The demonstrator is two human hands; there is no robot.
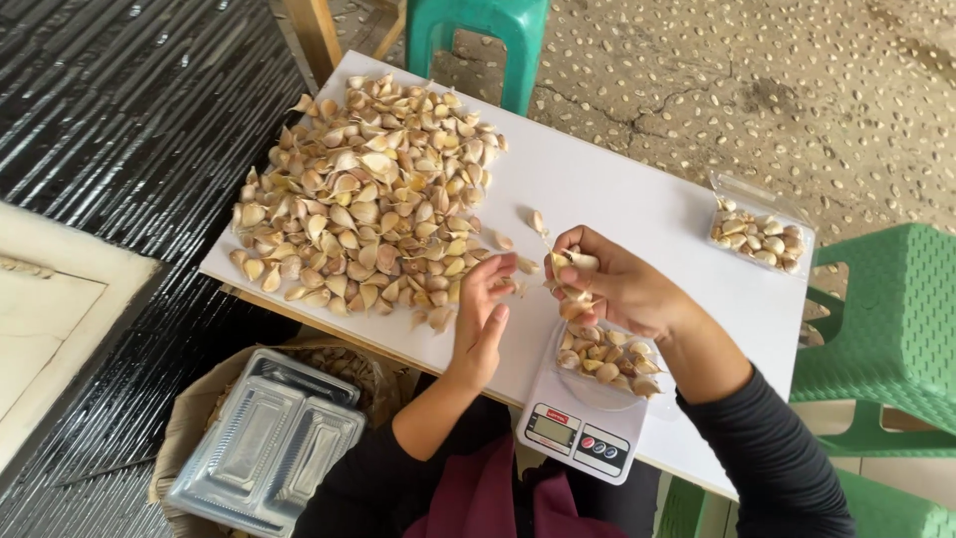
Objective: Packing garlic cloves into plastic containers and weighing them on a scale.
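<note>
The white worktop (pixel 637 199) ran diagonally, its right half mostly bare between the garlic pile (pixel 363 199) and a clear tray of cloves (pixel 759 237) at the far right edge. A small scale (pixel 583 428) overhung the near edge, carrying a clear container (pixel 607 361). Above it, the right hand (pixel 622 289), palm down, had its fingers closed on several garlic cloves (pixel 576 284), their direction unclear. The left hand (pixel 483 314) stood edge-on, fingers loosely open, tips beside the pile.

Beige garlic cloves (pixel 363 199), white table (pixel 617 189)

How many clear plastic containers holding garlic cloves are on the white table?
2: one container on the scale under the right hand; another container at the table's far right edge.
</note>
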